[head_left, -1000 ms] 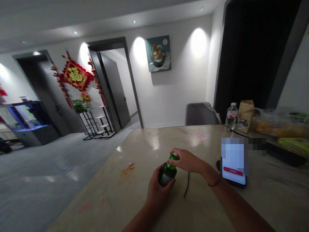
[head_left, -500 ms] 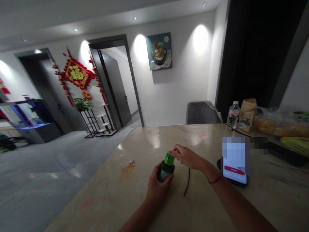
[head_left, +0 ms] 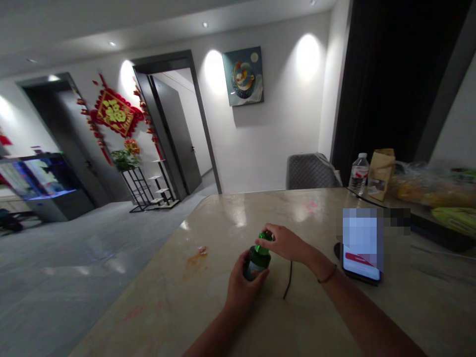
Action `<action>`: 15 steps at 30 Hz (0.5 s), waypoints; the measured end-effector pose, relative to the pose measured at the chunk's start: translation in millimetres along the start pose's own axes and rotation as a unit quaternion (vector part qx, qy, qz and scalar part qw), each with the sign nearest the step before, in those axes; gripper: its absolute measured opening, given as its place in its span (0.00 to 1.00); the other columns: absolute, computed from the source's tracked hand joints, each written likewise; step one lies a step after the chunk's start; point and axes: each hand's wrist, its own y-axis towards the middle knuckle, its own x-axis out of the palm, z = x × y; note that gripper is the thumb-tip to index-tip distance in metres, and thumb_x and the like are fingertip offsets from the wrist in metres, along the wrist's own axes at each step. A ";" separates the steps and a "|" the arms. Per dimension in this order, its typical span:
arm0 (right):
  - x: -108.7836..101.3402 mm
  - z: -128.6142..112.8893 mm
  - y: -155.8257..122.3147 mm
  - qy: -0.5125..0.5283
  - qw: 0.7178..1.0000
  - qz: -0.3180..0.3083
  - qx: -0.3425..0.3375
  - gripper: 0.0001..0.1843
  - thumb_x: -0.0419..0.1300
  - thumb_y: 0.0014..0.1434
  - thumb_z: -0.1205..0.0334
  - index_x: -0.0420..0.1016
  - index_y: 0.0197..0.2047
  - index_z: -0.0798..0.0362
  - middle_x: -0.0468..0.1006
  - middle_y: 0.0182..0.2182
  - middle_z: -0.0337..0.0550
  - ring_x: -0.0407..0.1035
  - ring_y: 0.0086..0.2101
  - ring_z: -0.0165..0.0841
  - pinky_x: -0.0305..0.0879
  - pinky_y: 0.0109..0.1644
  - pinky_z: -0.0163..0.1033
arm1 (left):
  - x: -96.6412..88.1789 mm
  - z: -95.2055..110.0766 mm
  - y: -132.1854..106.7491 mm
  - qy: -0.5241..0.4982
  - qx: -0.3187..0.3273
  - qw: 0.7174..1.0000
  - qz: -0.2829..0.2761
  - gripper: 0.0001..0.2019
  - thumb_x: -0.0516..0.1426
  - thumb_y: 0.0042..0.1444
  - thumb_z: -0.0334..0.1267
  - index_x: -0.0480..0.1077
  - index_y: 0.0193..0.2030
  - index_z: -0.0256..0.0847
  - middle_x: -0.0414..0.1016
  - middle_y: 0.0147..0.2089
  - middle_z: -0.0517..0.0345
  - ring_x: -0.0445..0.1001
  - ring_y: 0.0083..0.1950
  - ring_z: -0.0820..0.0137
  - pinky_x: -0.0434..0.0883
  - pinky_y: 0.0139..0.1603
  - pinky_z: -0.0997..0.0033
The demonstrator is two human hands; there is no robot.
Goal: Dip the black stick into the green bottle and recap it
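Note:
A dark green bottle [head_left: 255, 267] with a pale label stands slightly tilted over the table. My left hand [head_left: 241, 285] is wrapped round its body, thumb on the near right side. On top of the bottle is a shiny green cap [head_left: 262, 245]. The fingers of my right hand [head_left: 284, 241] are closed round this cap from the right and above. Part of the cap is hidden by those fingers. Just right of the bottle, a thin black cord [head_left: 287, 282] lies on the table.
On the marble-patterned table [head_left: 171, 307] a phone [head_left: 360, 267] with a lit, partly blurred screen stands at right. Behind it are a water bottle [head_left: 359, 173], a brown paper bag [head_left: 382, 171] and plastic-wrapped items [head_left: 427, 191]. A grey chair [head_left: 311, 172] is at the far edge.
My right hand has closed further over the green cap, its fingers now covering more of it. My left hand keeps its hold on the bottle. The view has shifted slightly.

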 end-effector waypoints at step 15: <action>1.8 -2.9 -4.2 0.052 0.998 -0.030 -0.010 0.37 0.64 0.42 0.51 0.58 0.53 0.55 0.69 0.44 0.50 0.66 0.42 0.36 0.60 0.47 0.42 | 0.0 0.1 0.2 -0.002 -0.014 0.999 -0.036 0.28 0.61 0.40 0.41 0.62 0.51 0.38 0.71 0.48 0.50 0.69 0.48 0.64 0.65 0.50 0.64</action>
